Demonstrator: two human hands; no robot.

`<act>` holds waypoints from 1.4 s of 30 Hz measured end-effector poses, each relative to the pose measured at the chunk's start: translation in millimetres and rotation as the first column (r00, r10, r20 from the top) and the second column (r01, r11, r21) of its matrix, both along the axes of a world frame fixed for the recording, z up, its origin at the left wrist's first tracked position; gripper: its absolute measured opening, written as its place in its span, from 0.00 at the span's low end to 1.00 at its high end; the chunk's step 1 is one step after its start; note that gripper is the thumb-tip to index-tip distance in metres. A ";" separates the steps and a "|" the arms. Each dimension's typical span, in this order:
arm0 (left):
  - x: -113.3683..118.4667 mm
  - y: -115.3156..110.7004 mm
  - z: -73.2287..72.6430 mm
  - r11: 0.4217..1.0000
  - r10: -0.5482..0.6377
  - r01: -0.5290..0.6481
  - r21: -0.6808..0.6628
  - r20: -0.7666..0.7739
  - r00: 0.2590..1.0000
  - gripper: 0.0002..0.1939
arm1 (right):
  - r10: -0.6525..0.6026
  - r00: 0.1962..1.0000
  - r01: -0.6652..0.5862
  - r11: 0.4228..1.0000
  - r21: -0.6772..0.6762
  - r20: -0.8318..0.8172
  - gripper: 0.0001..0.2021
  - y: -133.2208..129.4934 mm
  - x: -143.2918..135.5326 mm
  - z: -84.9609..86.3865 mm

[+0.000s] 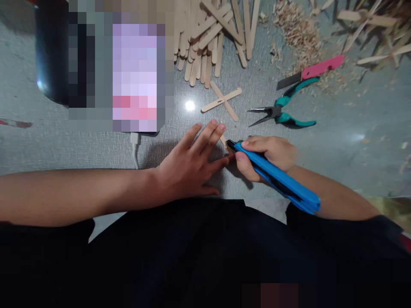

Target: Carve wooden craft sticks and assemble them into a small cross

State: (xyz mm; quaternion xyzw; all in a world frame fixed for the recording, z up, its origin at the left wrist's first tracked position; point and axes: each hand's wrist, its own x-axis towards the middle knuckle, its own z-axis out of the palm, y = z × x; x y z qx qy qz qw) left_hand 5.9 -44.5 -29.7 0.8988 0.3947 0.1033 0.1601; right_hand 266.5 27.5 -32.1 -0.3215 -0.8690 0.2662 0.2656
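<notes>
- The left hand (192, 162) lies low over the grey table (349, 158), fingers spread, fingertips at a thin wooden stick (223, 140); I can't make out how firmly it presses.
- The right hand (271, 156) is closed around a blue cutter (278, 173), its dark tip right at that stick, between the two hands.
- The stick sits mid-table, near the person, partly hidden by fingers and cutter.
- Just beyond it, two crossed sticks (222, 100) form an X.
- To the right of that, green-handled pliers (278, 112) rest with jaws parted, just beside a pink-handled blade (323, 68).
- On the far side I see a heap of sticks (195, 47), with wood shavings (300, 28) to its right.
- Over on the left, a white cable (135, 139) trails toward the person.
</notes>
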 end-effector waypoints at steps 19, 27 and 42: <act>-0.1 1.4 3.1 0.998 0.006 -0.008 -0.063 -0.036 0.999 0.55 | 0.054 0.999 -0.054 0.977 0.204 0.006 0.04 6.8 -9.0 11.3; 0.6 0.5 4.3 0.993 0.011 -0.017 -0.115 -0.050 0.999 0.54 | 0.094 0.995 -0.080 0.966 0.245 -0.045 0.11 7.7 -12.6 10.5; 2.3 2.5 10.2 0.998 0.002 -0.007 -0.070 -0.074 0.997 0.54 | 0.179 0.983 -0.184 0.968 0.173 0.040 0.13 19.5 -27.4 22.4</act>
